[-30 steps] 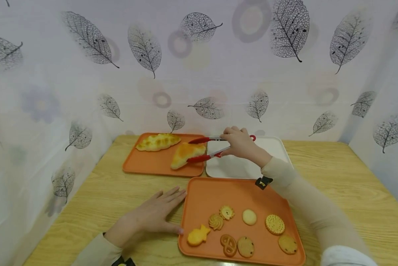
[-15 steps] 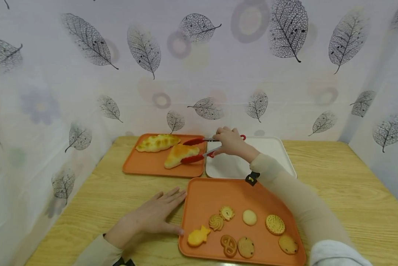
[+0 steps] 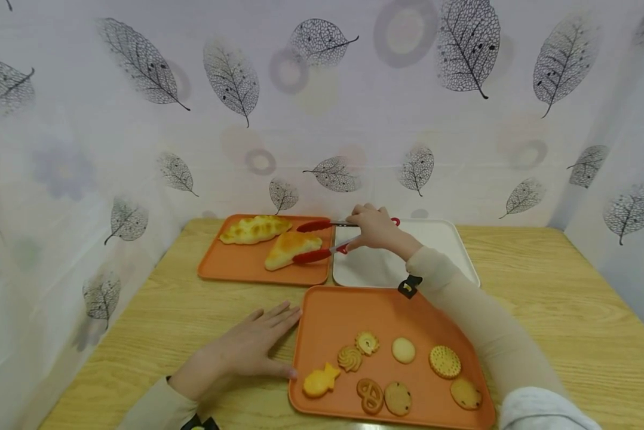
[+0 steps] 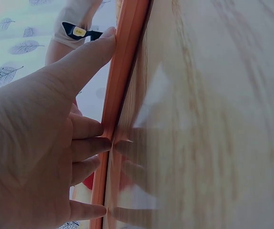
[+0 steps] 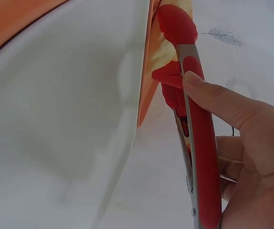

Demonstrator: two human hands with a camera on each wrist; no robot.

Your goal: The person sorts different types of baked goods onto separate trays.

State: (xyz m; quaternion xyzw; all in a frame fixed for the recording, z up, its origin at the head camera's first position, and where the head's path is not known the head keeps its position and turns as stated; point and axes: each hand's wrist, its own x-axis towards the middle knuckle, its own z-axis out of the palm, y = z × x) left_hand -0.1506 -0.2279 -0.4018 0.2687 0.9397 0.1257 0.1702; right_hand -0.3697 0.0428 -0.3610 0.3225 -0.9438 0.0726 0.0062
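Observation:
My right hand (image 3: 378,229) grips red-tipped tongs (image 5: 201,143) above the white tray (image 3: 440,239). Their spread tips reach over the rear orange tray (image 3: 236,269), near a triangular golden bread (image 3: 292,248). In the head view the lower tip overlaps the bread's right edge and the upper one lies behind it; contact is unclear. A longer, ridged bread roll (image 3: 254,230) lies beside it on that tray. My left hand (image 3: 252,343) has its fingers straight and spread, its fingertips and thumb at the left rim of the front orange tray (image 4: 122,52).
On the front tray lie a fish-shaped yellow cookie (image 3: 320,381), a pretzel (image 3: 370,396), a swirl cookie (image 3: 349,359) and several other round cookies. A wooden table (image 3: 537,269) bears the three trays. Leaf-patterned cloth (image 3: 311,131) hangs behind and at both sides.
The triangular bread has moved left on the rear tray, and my right hand has shifted left with the tongs. Over the last half second almost nothing moves. My left hand stays put.

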